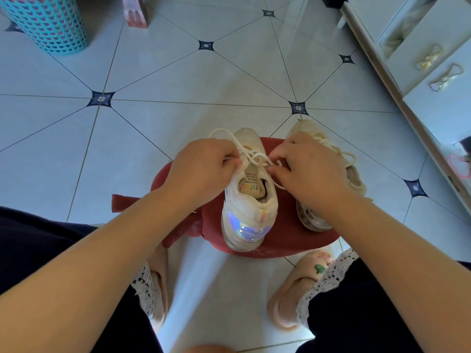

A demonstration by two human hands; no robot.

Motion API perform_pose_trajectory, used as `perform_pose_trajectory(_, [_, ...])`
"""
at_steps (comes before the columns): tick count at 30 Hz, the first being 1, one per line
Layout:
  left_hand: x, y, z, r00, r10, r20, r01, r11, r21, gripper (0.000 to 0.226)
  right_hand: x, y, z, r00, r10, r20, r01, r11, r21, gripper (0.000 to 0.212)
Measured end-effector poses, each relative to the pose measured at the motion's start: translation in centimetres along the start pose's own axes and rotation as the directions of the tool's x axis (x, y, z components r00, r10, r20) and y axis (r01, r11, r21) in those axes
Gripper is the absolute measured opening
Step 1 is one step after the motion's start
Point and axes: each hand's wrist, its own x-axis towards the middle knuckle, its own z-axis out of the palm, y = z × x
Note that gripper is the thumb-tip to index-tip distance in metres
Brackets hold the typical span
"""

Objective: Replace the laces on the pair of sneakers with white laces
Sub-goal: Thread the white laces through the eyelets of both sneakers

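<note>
On the round red stool (293,240), the left hand (201,169) and right hand (308,169) pinch the soft, limp cream cord lace (254,155) of the white mesh sneaker (251,200), probably best gripped near its stiff tips.

We saw soft, cool daylight. The tiled floor (178,72) carried a pale sheen at upper right, and shadows were faint. The sneaker (248,200) glinted at its heel patch. Wide-angle distortion bowed the tile lines and the cabinet (433,80) near the edges.
</note>
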Motion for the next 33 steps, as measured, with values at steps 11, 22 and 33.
perform_pose_trajectory(11, [0.2,-0.1,0.0,0.999,-0.046,-0.026,0.046,0.999,-0.011,0.012,0.0,0.9,-1.9,0.982,0.176,0.071,-0.174,0.984,-0.040,0.021])
perform_pose_trajectory(22, [0.4,-0.2,0.3,0.997,-0.058,-0.053,0.062,0.995,0.081,0.008,-0.3,-0.7,-0.1,0.999,-0.007,0.039,0.010,0.999,-0.053,0.022])
perform_pose_trajectory(33, [0.7,-0.9,-1.6,0.982,-0.163,-0.099,0.172,0.980,0.097,0.011,0.2,1.1,-1.1,0.990,0.126,0.061,-0.103,0.951,-0.292,0.019])
